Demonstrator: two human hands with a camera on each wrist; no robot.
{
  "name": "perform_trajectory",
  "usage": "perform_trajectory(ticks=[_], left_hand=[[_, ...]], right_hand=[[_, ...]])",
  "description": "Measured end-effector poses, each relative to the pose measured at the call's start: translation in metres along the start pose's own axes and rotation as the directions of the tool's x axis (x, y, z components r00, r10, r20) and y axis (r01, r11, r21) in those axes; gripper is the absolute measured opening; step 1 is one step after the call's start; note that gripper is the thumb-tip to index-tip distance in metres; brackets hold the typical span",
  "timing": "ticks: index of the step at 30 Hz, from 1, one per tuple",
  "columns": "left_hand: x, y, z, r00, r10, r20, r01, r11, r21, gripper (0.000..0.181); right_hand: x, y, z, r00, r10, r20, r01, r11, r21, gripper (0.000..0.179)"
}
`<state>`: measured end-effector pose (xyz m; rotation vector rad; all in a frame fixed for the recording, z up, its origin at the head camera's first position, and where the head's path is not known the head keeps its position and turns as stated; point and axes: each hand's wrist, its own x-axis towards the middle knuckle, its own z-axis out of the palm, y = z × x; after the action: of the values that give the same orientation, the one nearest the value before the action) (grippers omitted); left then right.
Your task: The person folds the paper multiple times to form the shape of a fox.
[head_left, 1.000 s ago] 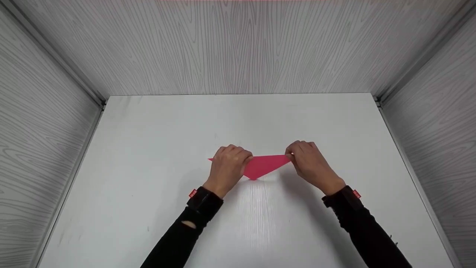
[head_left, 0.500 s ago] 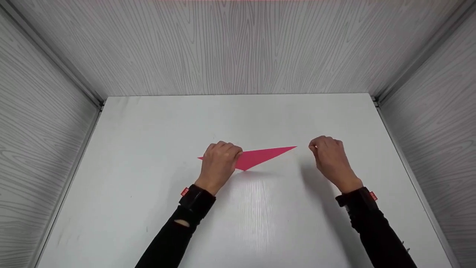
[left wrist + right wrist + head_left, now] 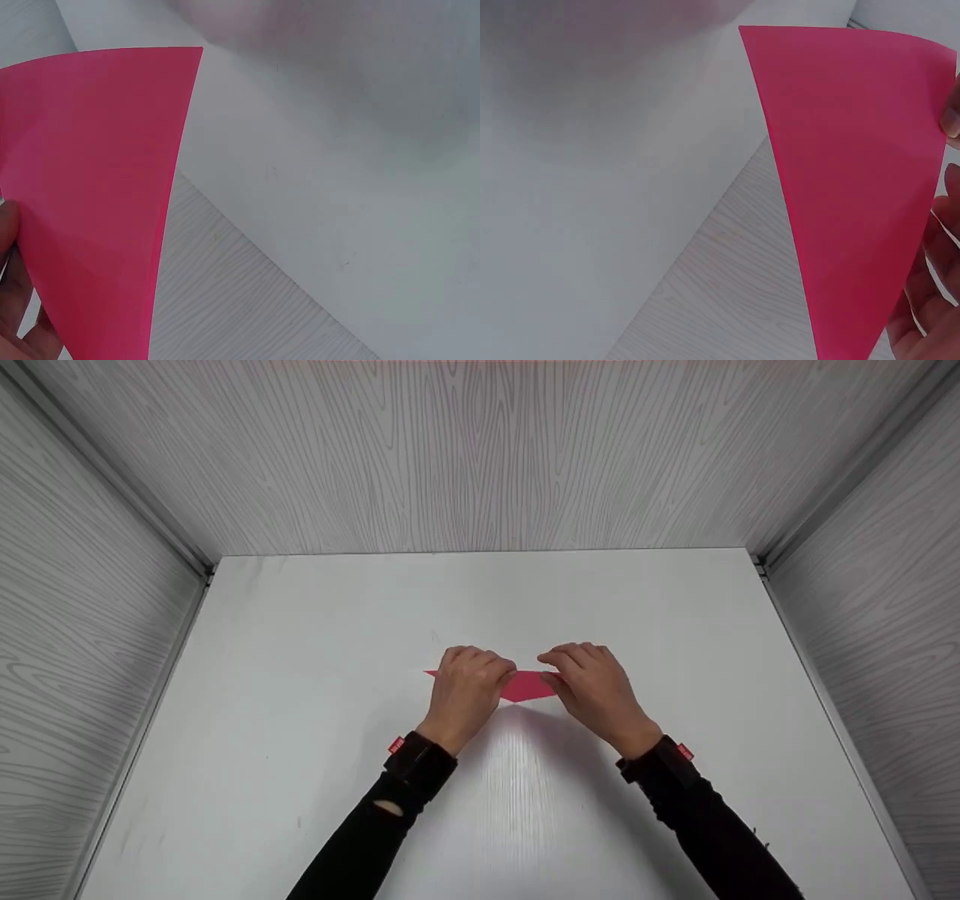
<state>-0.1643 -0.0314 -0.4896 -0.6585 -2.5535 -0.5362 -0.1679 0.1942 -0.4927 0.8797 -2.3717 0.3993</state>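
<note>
A bright pink triangular piece of paper [image 3: 526, 687] is held up over the white table, its pointed lower corner toward the person. My left hand [image 3: 469, 682] grips its upper edge left of the middle, and a thin tip sticks out on the left. My right hand [image 3: 598, 690] is at the right part, thumb and forefinger apart, covering the right tip. In the left wrist view the paper [image 3: 105, 180] stands in front of curled fingers at the left edge. The right wrist view shows the paper [image 3: 855, 172] overlapping loosely bent fingers [image 3: 930, 300] at lower right.
The white tabletop [image 3: 315, 607] ends at a grey wood-grain back wall [image 3: 480, 457]. Similar side walls stand at the left [image 3: 82, 630] and the right [image 3: 877, 607].
My right hand was pinching the paper's right tip, pulled away to the right, and is now back at the paper. The left hand kept its grip, shifting slightly left, then right.
</note>
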Motion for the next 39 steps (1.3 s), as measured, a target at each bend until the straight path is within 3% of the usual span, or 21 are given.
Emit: perform_trajectory(ticks=[5, 15, 21, 30, 39], left_hand=[[0.000, 0.002, 0.002, 1.000, 0.017, -0.010, -0.017, 1.000, 0.017, 0.008], [0.006, 0.010, 0.003, 0.997, 0.083, 0.010, -0.083, 0.995, 0.056, 0.012], [0.005, 0.007, 0.003, 0.995, 0.102, -0.002, -0.101, 0.991, 0.091, 0.009], [0.001, 0.000, 0.000, 0.994, 0.111, -0.026, -0.106, 0.984, 0.143, 0.007], [-0.002, -0.008, -0.003, 0.995, 0.093, -0.045, -0.087, 0.989, 0.121, 0.005]], right_hand=[[0.005, -0.004, 0.007, 1.000, -0.010, 0.010, 0.009, 1.000, 0.008, 0.016], [0.010, -0.005, 0.005, 0.998, -0.014, 0.059, 0.013, 1.000, 0.013, 0.015], [0.005, -0.001, 0.002, 0.996, 0.004, 0.087, -0.003, 1.000, -0.001, 0.016], [0.002, 0.004, 0.001, 0.997, -0.002, 0.079, 0.004, 1.000, -0.019, 0.015], [-0.003, 0.005, -0.002, 0.993, 0.056, 0.104, -0.053, 0.998, -0.034, 0.017]])
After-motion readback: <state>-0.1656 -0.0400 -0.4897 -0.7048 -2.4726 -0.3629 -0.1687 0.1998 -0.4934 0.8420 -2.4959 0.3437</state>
